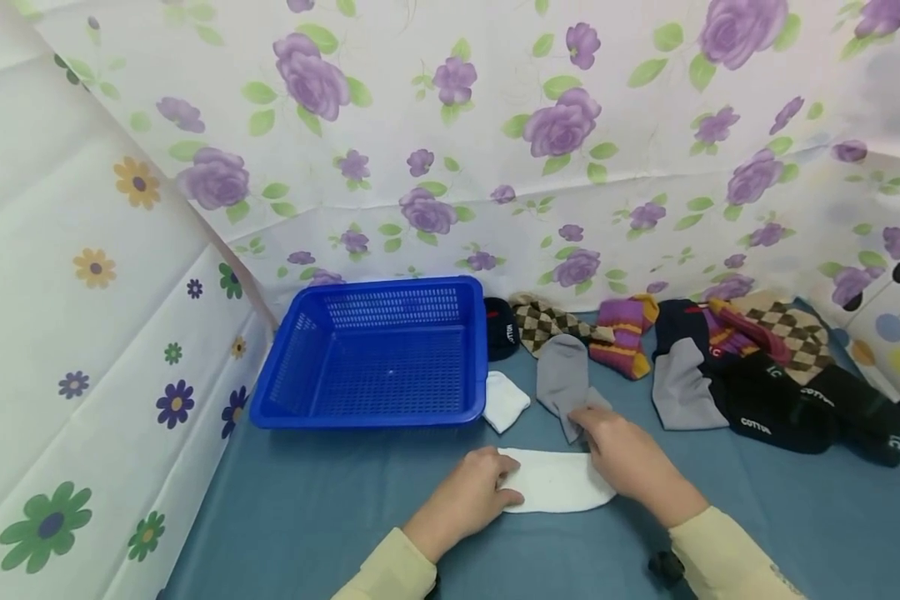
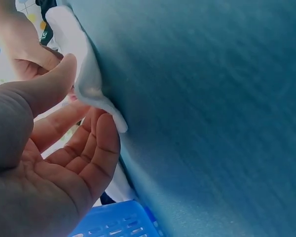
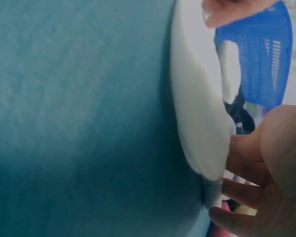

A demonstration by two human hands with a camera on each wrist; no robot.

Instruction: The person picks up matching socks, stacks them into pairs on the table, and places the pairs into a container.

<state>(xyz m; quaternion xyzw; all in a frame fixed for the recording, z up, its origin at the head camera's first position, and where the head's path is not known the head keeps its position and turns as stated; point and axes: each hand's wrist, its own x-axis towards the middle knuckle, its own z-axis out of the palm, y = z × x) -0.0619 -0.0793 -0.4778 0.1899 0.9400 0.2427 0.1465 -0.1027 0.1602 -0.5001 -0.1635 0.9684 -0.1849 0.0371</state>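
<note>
A white sock [image 1: 555, 481] lies flat, stretched left to right on the blue-green cloth. My left hand [image 1: 474, 492] is at its left end, thumb and curled fingers about the edge. In the left wrist view, the left thumb [image 2: 64, 74] overlaps the white fabric and the fingertips [image 2: 108, 131] meet its raised edge. My right hand [image 1: 630, 454] rests at the sock's right end, fingers apart and extended, reaching beside a grey sock [image 1: 562, 375]. The right wrist view shows the right fingers [image 3: 244, 192] along the sock's far side.
A blue plastic basket [image 1: 367, 421] stands at the back left. Right beside it is a folded white sock [image 1: 504, 402]. Behind lie a black sock [image 1: 501, 329], a checkered sock [image 1: 547, 323] and a purple striped sock [image 1: 622, 337]. Several black socks [image 1: 772, 408] are heaped at the right.
</note>
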